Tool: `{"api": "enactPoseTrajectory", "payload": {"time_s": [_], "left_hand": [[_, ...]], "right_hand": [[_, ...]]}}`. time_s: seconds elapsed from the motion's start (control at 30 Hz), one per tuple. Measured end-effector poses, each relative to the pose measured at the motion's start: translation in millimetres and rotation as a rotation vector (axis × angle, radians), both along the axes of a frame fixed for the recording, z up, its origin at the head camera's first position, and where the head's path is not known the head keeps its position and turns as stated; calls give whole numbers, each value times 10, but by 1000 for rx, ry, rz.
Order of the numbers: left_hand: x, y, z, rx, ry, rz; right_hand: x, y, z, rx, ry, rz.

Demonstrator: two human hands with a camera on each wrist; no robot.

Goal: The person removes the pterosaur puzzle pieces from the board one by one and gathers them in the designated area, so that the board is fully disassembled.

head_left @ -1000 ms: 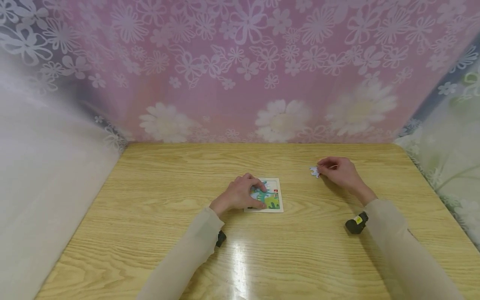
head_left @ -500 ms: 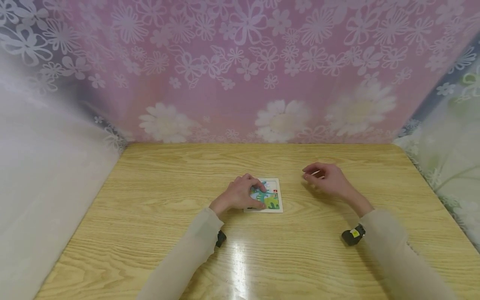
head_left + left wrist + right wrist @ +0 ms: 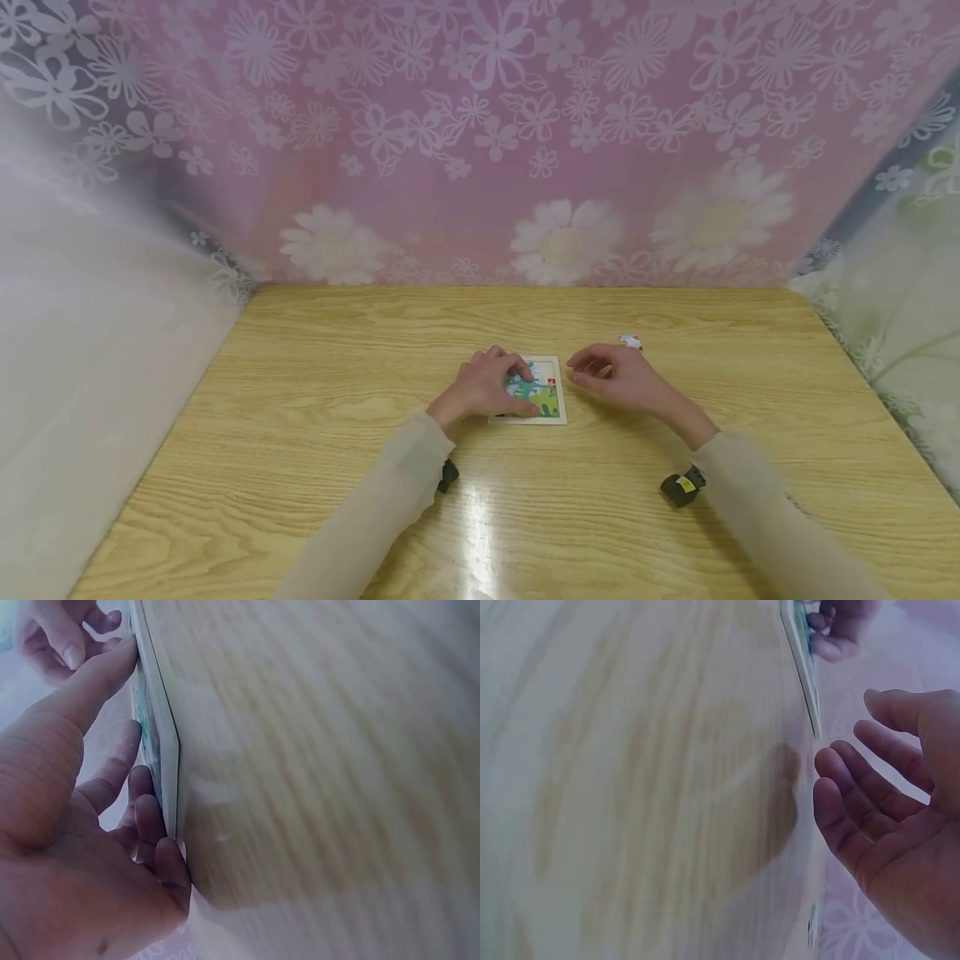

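Note:
A small jigsaw puzzle board [image 3: 551, 410] with a white border and a green and blue dinosaur picture lies flat on the table. My left hand [image 3: 489, 385] rests on its left part, thumb and fingers spread over the picture and covering some of it. In the left wrist view, the little finger sits at the board's edge [image 3: 171, 772]. Just right of the board hovers my right hand [image 3: 618, 375], fingers loosely bent with nothing between them. Behind that hand a loose puzzle piece [image 3: 630, 341], pale with some red, lies on the table, partly hidden by it.
The wood-grain table [image 3: 360, 350] runs back to a pink floral curtain [image 3: 450, 208]. Pale cloth [image 3: 97, 333] hangs at the left, and more floral cloth [image 3: 892, 317] at the right. A black wrist camera [image 3: 681, 488] hangs under the right sleeve, close to the tabletop.
My right hand has let go of the puzzle piece, leaving it on the table, and moved left to beside the board. The left hand has stayed almost still on the board.

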State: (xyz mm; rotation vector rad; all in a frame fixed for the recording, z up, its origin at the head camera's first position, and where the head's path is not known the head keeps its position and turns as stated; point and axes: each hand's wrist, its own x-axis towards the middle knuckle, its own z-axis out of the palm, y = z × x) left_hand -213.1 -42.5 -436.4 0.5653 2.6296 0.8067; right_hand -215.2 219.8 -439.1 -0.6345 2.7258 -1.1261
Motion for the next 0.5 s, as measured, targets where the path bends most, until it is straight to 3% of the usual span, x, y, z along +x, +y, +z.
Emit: {"api": "enactPoseTrajectory", "payload": {"time_s": [0.3, 0.5], "left_hand": [[17, 26, 55, -20, 4, 17], [10, 42, 36, -43, 6, 31]], "right_hand": [[-5, -138, -73, -2, -4, 76], [-12, -230, -94, 96, 10, 82]]}}
